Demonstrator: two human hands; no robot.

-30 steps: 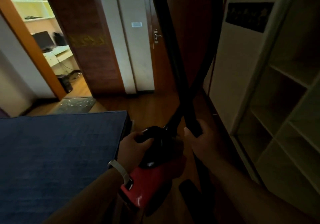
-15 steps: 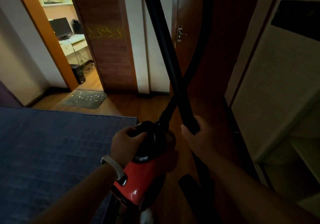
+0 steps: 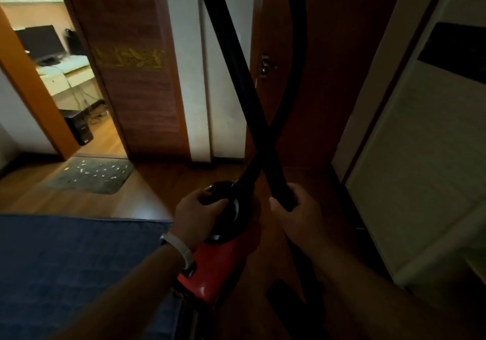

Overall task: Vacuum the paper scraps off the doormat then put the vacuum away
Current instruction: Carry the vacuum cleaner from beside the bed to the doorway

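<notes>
A person carries a red vacuum (image 3: 219,266) through a dim bedroom, seen from a head-worn camera looking down over both forearms. The left hand (image 3: 196,220), with a pale band (image 3: 180,247) at the wrist, grips the black top of the vacuum's body, its fingers (image 3: 210,203) curled closed over the rounded cap. The right hand (image 3: 294,213) holds the rigid black wand (image 3: 236,76), fingers wrapped tightly around its lower end, so that the wand rises up and to the left out of the frame. The black hose (image 3: 294,76) leaves the top of the vacuum and arcs up to the right, crossing the wand just above the hands. Ahead and to the left, well apart from the vacuum, the dark doormat (image 3: 92,175) lies on the wooden floor (image 3: 163,182) at an open doorway, with white paper scraps (image 3: 97,171) scattered across it. Beyond the doorway a monitor (image 3: 43,42) stands on a white surface (image 3: 65,70) in a brighter room. A blue bed cover (image 3: 73,268) fills the lower left, and a pale wardrobe (image 3: 420,155) runs along the right edge.
</notes>
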